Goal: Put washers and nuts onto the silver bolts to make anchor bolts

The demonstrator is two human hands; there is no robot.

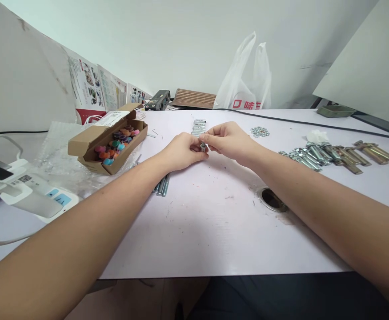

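Near the middle of the table, my left hand is closed around a small silver metal bolt, mostly covered by the fingers. My right hand meets it there, thumb and fingertips pinched at the bolt's upper end; whatever small part lies in that pinch is hidden. Just beyond both hands lies a row of silver metal sleeves. Several long silver bolts lie partly under my left forearm. To the right of my right hand is a flat cluster of small nuts or washers.
Silver expansion bolts and brass-coloured ones lie at the right. A cardboard box of colourful pieces and a power strip occupy the left. A cable hole opens beside my right forearm. A white plastic bag stands behind.
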